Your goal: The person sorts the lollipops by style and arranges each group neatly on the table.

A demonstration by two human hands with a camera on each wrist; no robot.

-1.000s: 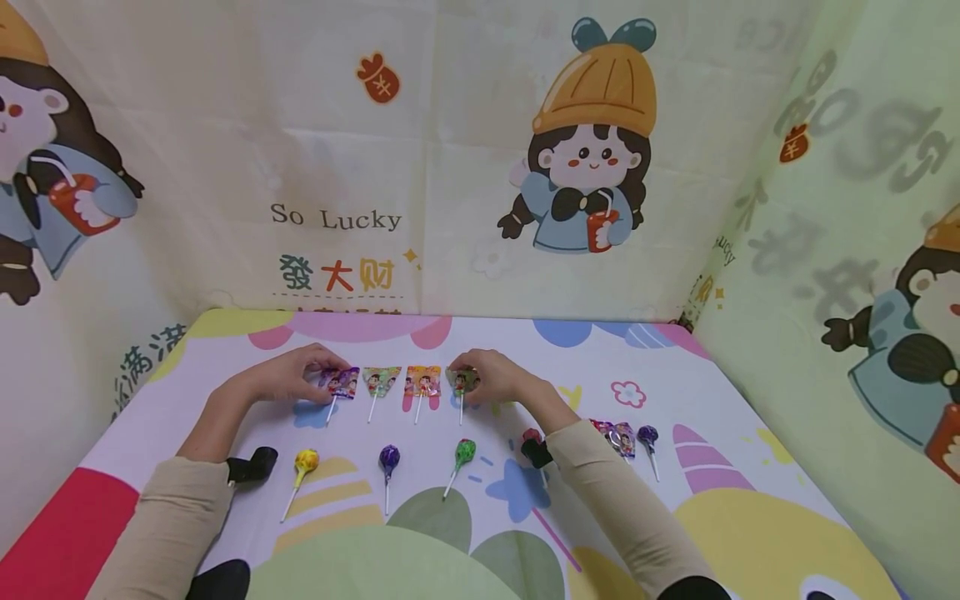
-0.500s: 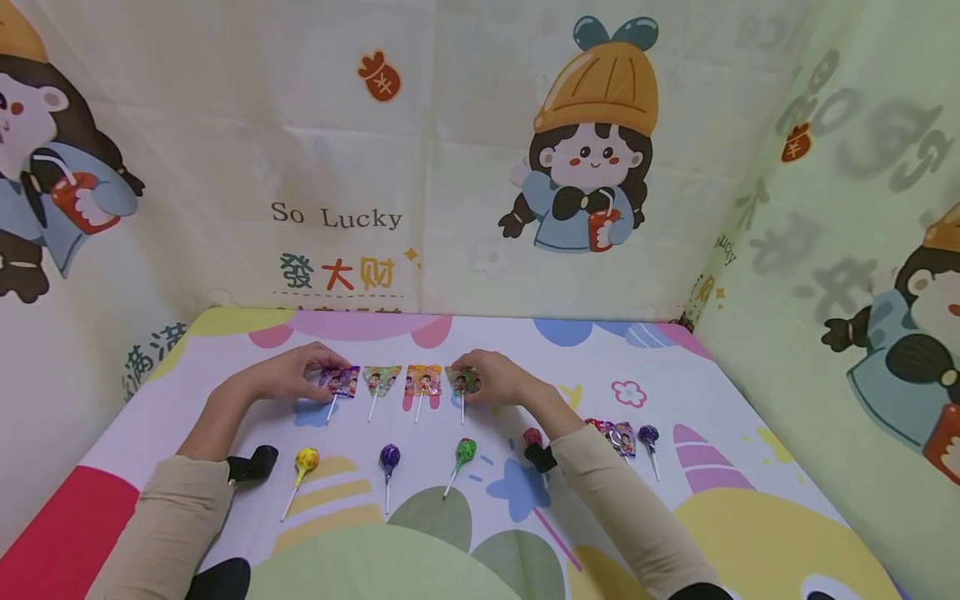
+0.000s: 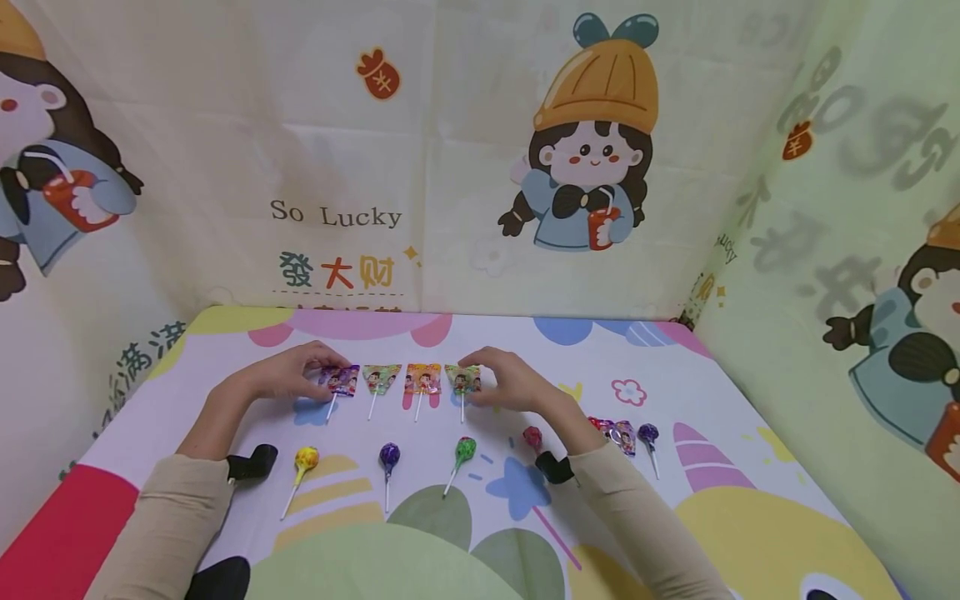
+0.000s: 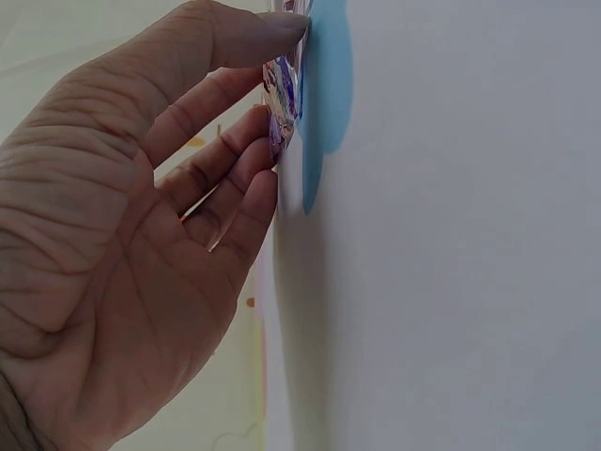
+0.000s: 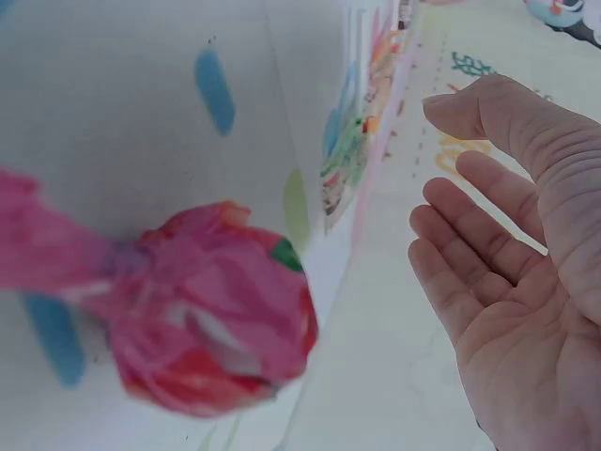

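Note:
At the left end of the back row, my left hand (image 3: 292,372) holds a flat lollipop in a purple wrapper (image 3: 342,381) by its edges, thumb on the near side, fingertips on the far side. The left wrist view shows the purple wrapper (image 4: 283,103) between thumb and fingers. My right hand (image 3: 513,382) is beside a green-wrapped lollipop (image 3: 461,379) at the row's right end; its fingers are spread. In the right wrist view a gap separates that hand (image 5: 516,225) from the green wrapper (image 5: 346,164). Between them lie another green-wrapped lollipop (image 3: 381,379) and an orange-wrapped one (image 3: 423,380).
A front row holds round lollipops: yellow (image 3: 306,458), purple (image 3: 389,455), green (image 3: 465,450) and pink-red (image 3: 532,437), the last under my right wrist. Farther right lie wrapped lollipops (image 3: 621,435) and another round purple one (image 3: 649,434). A printed cloth (image 3: 337,558) covers the table.
My right hand has let go of the green-wrapped lollipop and shifted slightly right, its fingers spreading. The green wrapper now shows more fully. My left hand stays in place.

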